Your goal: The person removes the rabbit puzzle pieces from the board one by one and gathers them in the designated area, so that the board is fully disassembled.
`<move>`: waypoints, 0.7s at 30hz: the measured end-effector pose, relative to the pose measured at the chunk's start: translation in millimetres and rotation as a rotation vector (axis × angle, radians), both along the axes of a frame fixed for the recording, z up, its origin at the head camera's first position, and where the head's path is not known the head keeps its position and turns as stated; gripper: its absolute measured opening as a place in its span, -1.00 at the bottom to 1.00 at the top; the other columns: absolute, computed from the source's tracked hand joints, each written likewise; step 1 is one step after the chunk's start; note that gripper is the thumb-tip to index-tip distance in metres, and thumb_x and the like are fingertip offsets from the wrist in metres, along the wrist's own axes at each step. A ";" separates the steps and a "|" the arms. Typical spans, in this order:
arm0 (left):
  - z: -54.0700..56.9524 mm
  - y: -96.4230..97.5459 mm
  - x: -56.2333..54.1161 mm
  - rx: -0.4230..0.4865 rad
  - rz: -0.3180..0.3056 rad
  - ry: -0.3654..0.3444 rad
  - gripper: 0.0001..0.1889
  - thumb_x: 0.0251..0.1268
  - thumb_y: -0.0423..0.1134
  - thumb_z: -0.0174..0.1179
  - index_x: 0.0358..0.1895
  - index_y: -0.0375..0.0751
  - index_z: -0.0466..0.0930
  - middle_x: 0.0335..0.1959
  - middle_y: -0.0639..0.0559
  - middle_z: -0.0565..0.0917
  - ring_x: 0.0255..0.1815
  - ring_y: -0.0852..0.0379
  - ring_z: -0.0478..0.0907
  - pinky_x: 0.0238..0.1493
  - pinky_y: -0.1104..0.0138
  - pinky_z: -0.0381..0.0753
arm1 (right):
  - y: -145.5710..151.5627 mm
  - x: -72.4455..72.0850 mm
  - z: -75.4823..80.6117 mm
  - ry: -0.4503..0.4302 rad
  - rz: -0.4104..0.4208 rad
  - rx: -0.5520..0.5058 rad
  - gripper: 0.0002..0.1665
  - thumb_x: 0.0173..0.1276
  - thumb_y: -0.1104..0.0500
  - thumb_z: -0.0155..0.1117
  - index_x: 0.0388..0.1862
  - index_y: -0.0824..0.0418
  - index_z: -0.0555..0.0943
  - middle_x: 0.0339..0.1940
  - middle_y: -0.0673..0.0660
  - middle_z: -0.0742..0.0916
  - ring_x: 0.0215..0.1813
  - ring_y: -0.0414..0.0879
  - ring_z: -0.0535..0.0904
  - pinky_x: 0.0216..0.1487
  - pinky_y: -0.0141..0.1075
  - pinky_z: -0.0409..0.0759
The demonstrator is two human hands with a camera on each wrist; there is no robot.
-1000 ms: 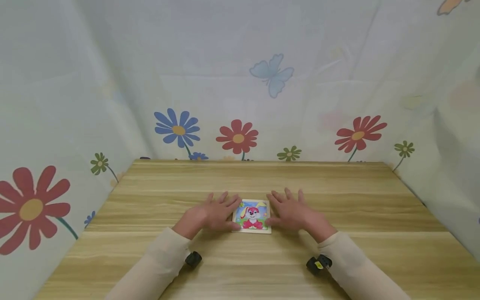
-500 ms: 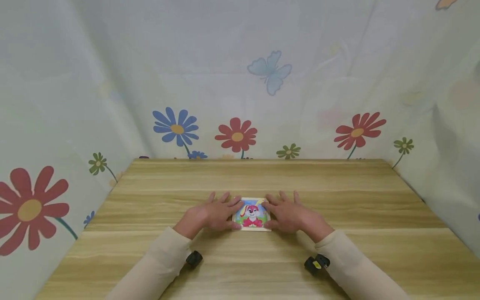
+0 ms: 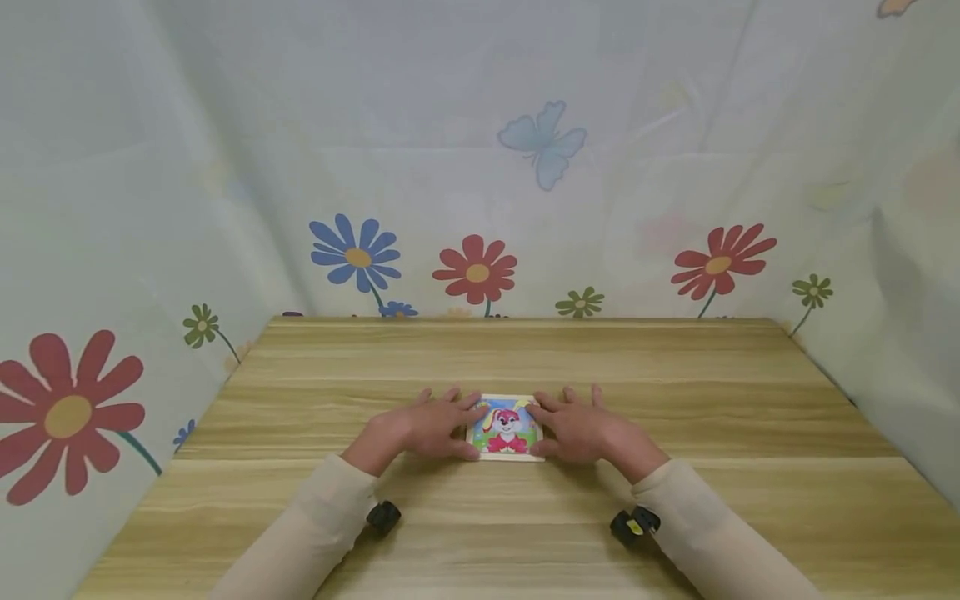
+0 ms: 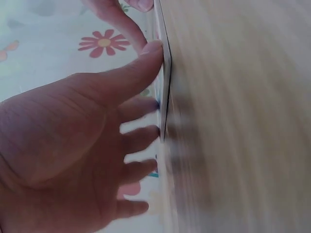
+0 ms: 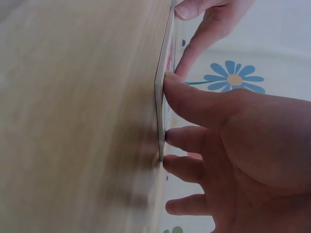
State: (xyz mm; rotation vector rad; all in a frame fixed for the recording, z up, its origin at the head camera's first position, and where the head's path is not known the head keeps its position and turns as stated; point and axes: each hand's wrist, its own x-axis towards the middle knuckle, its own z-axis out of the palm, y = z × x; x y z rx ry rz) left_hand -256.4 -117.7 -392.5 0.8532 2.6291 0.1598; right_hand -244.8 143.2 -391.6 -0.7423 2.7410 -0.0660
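Observation:
A small square picture board (image 3: 507, 429) with a pale rim lies flat on the wooden table (image 3: 480, 521). It shows a red-and-white cartoon rabbit with yellow ears. My left hand (image 3: 432, 427) rests at its left side, thumb and forefinger on the edge, the other fingers spread. On the opposite side, my right hand (image 3: 581, 429) touches the right edge and upper corner with thumb and fingertips. In the left wrist view the thumb (image 4: 151, 51) presses on the board's thin rim. The right wrist view has the right thumb (image 5: 182, 92) on the near corner. Neither hand curls round the board.
A white cloth backdrop (image 3: 420, 183) printed with flowers and a butterfly hangs behind the table and along both sides. Black wrist cameras sit under the cuffs, the left camera (image 3: 384, 518) and the right camera (image 3: 633, 525) close over the tabletop.
The fingers and thumb of my right hand have shifted slightly inward onto the board's edge. My left fingers have edged a little further onto it. The board stays in nearly the same place.

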 end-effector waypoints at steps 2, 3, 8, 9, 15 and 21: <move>-0.9 -2.2 -1.6 0.031 -0.002 -0.002 -0.25 0.35 0.21 0.20 0.55 0.12 0.24 0.61 -0.02 0.09 0.60 -0.20 -0.07 0.48 -0.24 -0.14 | 0.1 -0.6 -0.5 0.001 -0.002 0.000 -0.18 0.49 -0.27 0.10 0.59 0.05 0.24 0.62 0.12 0.22 0.55 0.41 0.04 0.37 0.49 -0.25; -1.4 -3.2 -2.5 0.041 -0.006 -0.001 -0.28 0.35 0.20 0.21 0.54 0.14 0.27 0.61 -0.03 0.10 0.60 -0.20 -0.05 0.48 -0.24 -0.13 | 0.1 -1.0 -0.8 0.002 -0.004 0.002 -0.18 0.50 -0.27 0.10 0.60 0.06 0.24 0.62 0.12 0.22 0.55 0.41 0.04 0.37 0.49 -0.25; -3.3 -4.9 -6.2 0.068 -0.028 -0.004 -0.38 0.37 0.15 0.22 0.47 0.19 0.39 0.59 -0.09 0.15 0.59 -0.23 -0.03 0.46 -0.29 -0.13 | 0.6 -2.3 -1.1 0.000 -0.023 0.017 -0.17 0.51 -0.26 0.08 0.60 0.06 0.21 0.62 0.12 0.21 0.56 0.40 0.02 0.36 0.49 -0.26; -3.5 -4.8 -7.1 0.071 -0.030 -0.005 -0.39 0.37 0.15 0.22 0.46 0.19 0.40 0.58 -0.10 0.15 0.59 -0.24 -0.04 0.45 -0.30 -0.13 | 1.0 -3.0 -1.5 0.004 -0.022 0.020 -0.18 0.51 -0.27 0.07 0.60 0.06 0.22 0.62 0.12 0.21 0.55 0.40 0.02 0.36 0.49 -0.26; -6.4 -5.7 -11.5 0.098 -0.016 -0.009 -0.38 0.30 0.18 0.26 0.42 0.22 0.44 0.58 -0.08 0.15 0.60 -0.25 -0.07 0.46 -0.28 -0.16 | 2.4 -4.1 -2.7 0.007 -0.009 0.008 -0.18 0.51 -0.26 0.08 0.61 0.07 0.21 0.62 0.13 0.20 0.55 0.41 0.02 0.36 0.49 -0.26; -7.3 -5.6 -14.5 0.108 0.001 -0.012 -0.39 0.26 0.19 0.29 0.40 0.29 0.47 0.58 -0.05 0.16 0.60 -0.22 -0.08 0.47 -0.27 -0.16 | 2.5 -3.6 0.0 -0.003 0.006 0.002 -0.17 0.51 -0.23 0.10 0.61 0.11 0.20 0.62 0.16 0.20 0.55 0.41 0.02 0.37 0.48 -0.24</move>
